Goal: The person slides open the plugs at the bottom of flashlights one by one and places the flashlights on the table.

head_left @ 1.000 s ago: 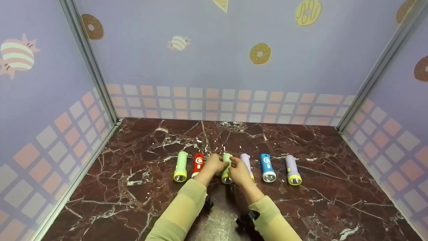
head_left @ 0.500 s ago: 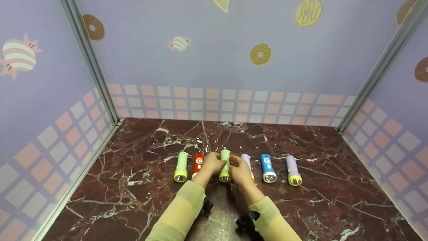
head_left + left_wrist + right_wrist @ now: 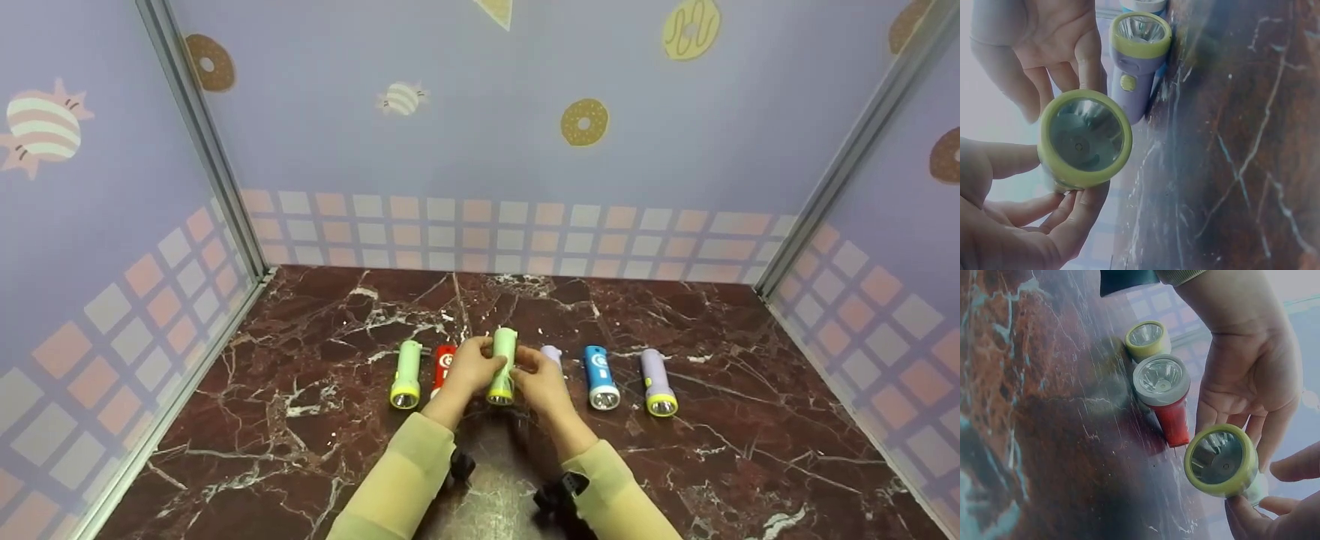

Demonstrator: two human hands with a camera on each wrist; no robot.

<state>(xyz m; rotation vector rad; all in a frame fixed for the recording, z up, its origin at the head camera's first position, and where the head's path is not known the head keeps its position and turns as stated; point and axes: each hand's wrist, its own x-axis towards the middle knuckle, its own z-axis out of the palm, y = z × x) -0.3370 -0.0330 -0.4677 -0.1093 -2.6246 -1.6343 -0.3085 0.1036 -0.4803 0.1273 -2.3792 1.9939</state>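
Observation:
A pale green flashlight [image 3: 505, 349] with a yellow rim is held by my left hand [image 3: 471, 367], thumb on one side and fingers round the other. Its lens [image 3: 1084, 135] faces the left wrist camera. My right hand [image 3: 541, 384] is at the flashlight's right side, fingertips right at its body; in the left wrist view its fingers reach down behind the yellow rim and its thumb stands apart. A red flashlight [image 3: 1171, 416] lies just left of my left hand, partly covered by it. A purple flashlight [image 3: 1134, 93] is partly hidden behind my right hand.
Another green flashlight [image 3: 407, 375] lies at the left end of the row. To the right lie a blue flashlight [image 3: 601, 375] and a second purple one [image 3: 657, 381]. Patterned panels [image 3: 480, 150] enclose the dark marbled tabletop [image 3: 330, 352] at the back and sides.
The green flashlight between my hands has risen and shifted slightly left, its head tilted more toward me. My left hand has moved with it; the other flashlights stay in place.

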